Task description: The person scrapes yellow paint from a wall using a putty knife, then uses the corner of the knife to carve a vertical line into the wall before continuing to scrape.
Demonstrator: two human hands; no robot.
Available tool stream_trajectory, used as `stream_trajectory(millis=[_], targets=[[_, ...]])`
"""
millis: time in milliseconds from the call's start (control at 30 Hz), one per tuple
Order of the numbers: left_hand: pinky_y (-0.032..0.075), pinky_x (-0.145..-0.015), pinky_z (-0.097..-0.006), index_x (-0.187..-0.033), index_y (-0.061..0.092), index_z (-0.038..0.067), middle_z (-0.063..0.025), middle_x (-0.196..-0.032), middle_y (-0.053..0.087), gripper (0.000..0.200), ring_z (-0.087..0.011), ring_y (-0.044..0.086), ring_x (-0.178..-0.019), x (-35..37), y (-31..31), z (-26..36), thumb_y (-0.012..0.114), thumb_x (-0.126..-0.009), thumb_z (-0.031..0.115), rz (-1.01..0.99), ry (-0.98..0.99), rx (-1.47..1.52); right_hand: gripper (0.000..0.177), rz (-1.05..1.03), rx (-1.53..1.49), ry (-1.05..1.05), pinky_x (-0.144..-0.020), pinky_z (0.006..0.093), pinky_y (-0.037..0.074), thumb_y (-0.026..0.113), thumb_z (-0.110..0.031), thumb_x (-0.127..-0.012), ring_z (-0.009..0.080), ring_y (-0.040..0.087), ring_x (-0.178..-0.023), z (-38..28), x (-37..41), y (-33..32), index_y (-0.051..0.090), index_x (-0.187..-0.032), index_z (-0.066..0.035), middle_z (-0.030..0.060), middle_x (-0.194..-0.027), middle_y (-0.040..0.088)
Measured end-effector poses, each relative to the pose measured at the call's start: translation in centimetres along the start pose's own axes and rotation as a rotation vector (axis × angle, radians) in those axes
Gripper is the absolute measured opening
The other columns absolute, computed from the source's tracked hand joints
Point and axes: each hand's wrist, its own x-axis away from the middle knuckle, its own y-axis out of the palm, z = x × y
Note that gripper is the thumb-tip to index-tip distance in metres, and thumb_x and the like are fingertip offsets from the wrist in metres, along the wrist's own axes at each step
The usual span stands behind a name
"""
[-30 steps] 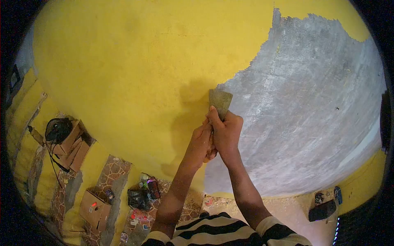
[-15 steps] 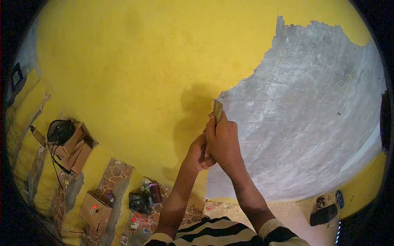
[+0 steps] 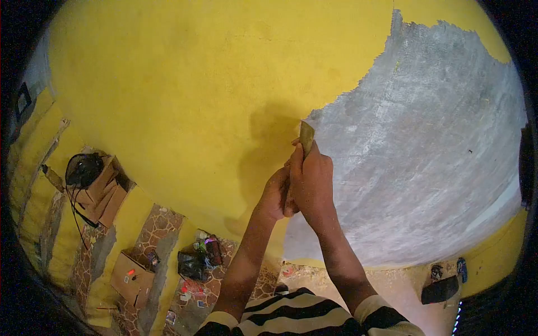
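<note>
- The scraper (image 3: 306, 136) sits just right of the frame's centre. Its blade is seen edge-on and meets the wall at the ragged border where the yellow paint (image 3: 185, 95) gives way to the bare grey patch (image 3: 426, 151).
- Risk, as I judge it: with the blade this steep against the wall, the corner could dig in and gouge the grey plaster rather than lift the paint.
- Risk: both arms are stretched and pushing along one line. If the blade skids off the paint edge, the knuckles could run hard into the rough wall.
- Risk: the view looks steeply down to the floor, so the person seems to stand high up. A sudden slip of the blade could upset their balance.
- Loosened flakes would likely fall on the things below: the cardboard boxes (image 3: 103, 187) with a fan (image 3: 83, 169) at the left edge, and another box (image 3: 130, 274) and a dark bag (image 3: 191, 264) at lower left.
- The right hand (image 3: 311, 185) is wrapped round the scraper's handle with its fingers closed tight. The back of the hand faces the camera and the wrist is in line with the forearm.
- The left hand (image 3: 276, 196) is tucked against the right from the left side. Its fingers are curled in and seem to close on the lower end of the handle, which is hidden.
- Both forearms rise from the striped shirt (image 3: 291, 313) at the bottom edge and come together at the tool.
</note>
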Motion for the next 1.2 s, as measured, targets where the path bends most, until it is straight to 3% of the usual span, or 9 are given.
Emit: stream_trajectory(millis=[100,167,300,367,500,567,667,867,1200], targets=[[0.05,-0.043,-0.0317,-0.117,0.057,0.011,-0.0024,-0.089,0.066,0.038,-0.0145,0.061,-0.063,0.5,0.0,0.2,0.05,-0.092,0.04,-0.356,0.024,0.095,0.024,-0.027,-0.099,0.104,-0.054,0.0412,0.048,0.045,-0.014,-0.095,0.0342,0.062,-0.057,0.2,-0.2,-0.2,0.057,-0.096,0.007,0.0209,-0.062,0.059],[0.044,-0.037,-0.0233,-0.141,0.031,0.011,-0.0049,-0.098,0.06,0.056,-0.0094,0.059,-0.059,1.8,1.0,-0.2,0.052,-0.093,0.031,-0.186,0.182,-0.123,0.031,-0.063,-0.257,0.088,-0.059,0.0484,0.051,0.045,-0.023,-0.097,0.0427,0.063,-0.066,-0.4,-0.4,-0.8,0.053,-0.092,0.006,0.0262,-0.068,0.061],[0.047,-0.044,-0.0235,-0.14,0.032,0.008,-0.0065,-0.096,0.059,0.053,-0.0104,0.06,-0.069,4.0,3.3,0.3,0.053,-0.092,0.019,-0.159,0.348,-0.285,0.03,-0.114,-0.064,0.124,-0.061,0.049,0.051,0.045,-0.024,-0.096,0.0439,0.062,-0.067,-0.7,-0.6,-1.6,0.053,-0.091,0.005,0.0257,-0.069,0.062],[0.053,-0.064,-0.0278,-0.138,0.037,0.008,-0.0088,-0.114,0.059,0.055,-0.0188,0.063,-0.081,4.5,3.3,-0.1,0.058,-0.089,0.023,0.066,0.533,-0.838,0.03,-0.119,-0.025,0.096,-0.062,0.0499,0.051,0.045,-0.024,-0.096,0.0448,0.062,-0.068,-0.5,-0.6,-1.5,0.053,-0.092,0.004,0.0257,-0.069,0.062],[0.047,-0.085,-0.0285,-0.135,0.041,0.003,-0.0099,-0.115,0.059,0.05,-0.0197,0.06,-0.097,3.3,4.0,-1.9,0.057,-0.091,0.022,0.278,0.946,-1.114,0.031,-0.106,-0.021,0.115,-0.064,0.0513,0.051,0.046,-0.024,-0.095,0.045,0.063,-0.071,-0.8,0.0,-0.7,0.053,-0.096,0.006,0.0266,-0.071,0.062],[0.04,-0.095,-0.0304,-0.129,0.047,-0.003,-0.0103,-0.114,0.059,0.044,-0.0191,0.055,-0.106,3.2,4.8,-2.2,0.055,-0.092,0.02,0.342,1.064,-1.116,0.024,0.021,-0.175,0.12,-0.055,0.041,0.05,0.051,-0.017,-0.093,0.0351,0.065,-0.062,-1.4,0.6,-1.2,0.056,-0.098,0.007,0.0233,-0.069,0.063],[0.043,-0.092,-0.0302,-0.119,0.054,-0.006,-0.0091,-0.109,0.061,0.033,-0.018,0.057,-0.102,2.2,2.1,-3.3,0.051,-0.095,0.016,0.233,0.909,-0.948,0.03,0.198,-0.428,0.067,-0.057,0.0352,0.051,0.056,-0.01,-0.091,0.025,0.067,-0.062,-1.1,2.1,-0.9,0.057,-0.117,0.005,0.0185,-0.075,0.066],[0.046,-0.08,-0.0281,-0.106,0.06,-0.004,-0.0042,-0.098,0.062,0.023,-0.0134,0.056,-0.09,0.9,1.0,-4.6,0.048,-0.098,0.014,0.321,1.102,-0.989,0.047,0.119,-0.457,-0.09,-0.064,0.0264,0.049,0.057,-0.002,-0.088,0.0134,0.063,-0.066,2.8,3.3,2.0,0.049,-0.135,-0.005,0.01,-0.074,0.062],[0.048,-0.081,-0.0316,-0.11,0.061,-0.007,-0.0151,-0.095,0.067,0.026,-0.0183,0.062,-0.088,0.0,0.6,-3.8,0.051,-0.096,0.013,0.301,1.153,-0.98,0.053,0.203,-0.577,-0.111,-0.056,0.0329,0.043,0.066,-0.008,-0.083,0.0218,0.05,-0.057,3.2,2.5,3.2,0.051,-0.134,-0.008,0.0115,-0.068,0.051]])
